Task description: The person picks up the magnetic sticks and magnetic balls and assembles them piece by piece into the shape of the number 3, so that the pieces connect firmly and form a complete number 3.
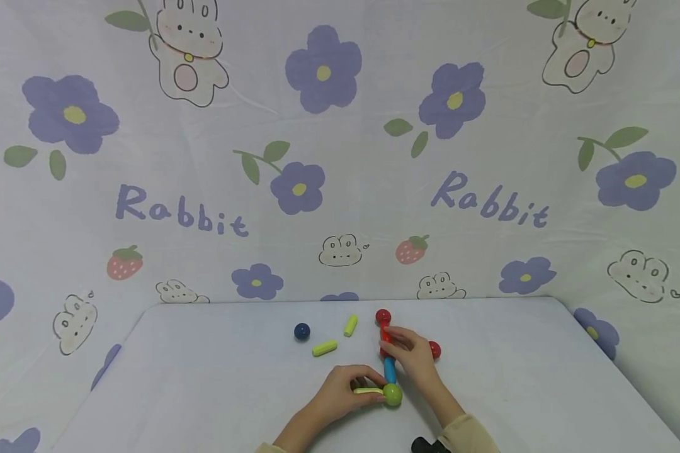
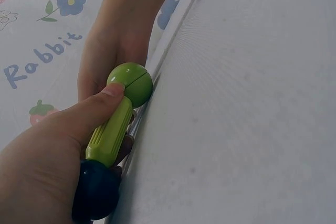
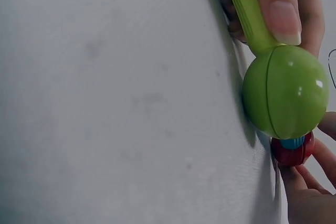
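My left hand [image 1: 340, 391] pinches a yellow-green grooved rod [image 2: 110, 135] beside the green ball [image 1: 393, 395], thumb against their joint. A dark blue ball [image 2: 97, 191] sits at the rod's other end, under the palm. From the green ball a blue rod [image 1: 390, 371] runs away to a red ball [image 3: 292, 153], partly covered by fingers. A red rod [image 1: 385, 332] continues to another red ball [image 1: 383, 316]. My right hand [image 1: 416, 357] holds the red rod between thumb and fingers. Behind that hand shows one more red ball [image 1: 434, 350]; its connection is hidden.
Two loose yellow-green rods [image 1: 325, 348] and a dark blue ball [image 1: 302, 331] lie left of the joined pieces on the white table [image 1: 204, 377]. A black device [image 1: 427, 445] is at the right wrist. Patterned cloth [image 1: 340, 145] hangs behind the table.
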A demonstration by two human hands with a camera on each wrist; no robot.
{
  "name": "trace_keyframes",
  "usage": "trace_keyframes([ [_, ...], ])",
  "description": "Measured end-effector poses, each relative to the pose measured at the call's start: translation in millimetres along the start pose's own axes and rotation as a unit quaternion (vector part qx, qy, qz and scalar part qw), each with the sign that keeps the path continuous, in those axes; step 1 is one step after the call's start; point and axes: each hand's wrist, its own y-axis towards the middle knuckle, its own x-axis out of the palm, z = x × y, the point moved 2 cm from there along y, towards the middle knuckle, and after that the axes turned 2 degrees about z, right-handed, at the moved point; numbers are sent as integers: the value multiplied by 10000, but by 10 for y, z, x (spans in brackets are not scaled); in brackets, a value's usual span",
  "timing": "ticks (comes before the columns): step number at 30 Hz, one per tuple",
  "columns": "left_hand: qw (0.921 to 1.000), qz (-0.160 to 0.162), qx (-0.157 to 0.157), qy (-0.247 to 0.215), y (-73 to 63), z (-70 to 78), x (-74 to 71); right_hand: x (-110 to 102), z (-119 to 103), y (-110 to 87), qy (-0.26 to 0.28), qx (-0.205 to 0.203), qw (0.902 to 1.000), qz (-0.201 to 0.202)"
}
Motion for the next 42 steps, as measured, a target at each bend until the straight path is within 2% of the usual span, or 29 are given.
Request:
trace_keyframes([
  [10,10000,14,-55,-42,-4,5,2,-50,2,-63,62,-61,9999,-99],
  [18,9999,16,-120,19,-3,-2,4,-72,80,-77,32,179,9997,-131],
  [25,9998,6,-214,40,-1,3,7,-63,145,-79,109,74,9998,-113],
  [42,9998,25,-219,-32,2,-3,7,-60,198,-90,243,-106,9996,-83],
])
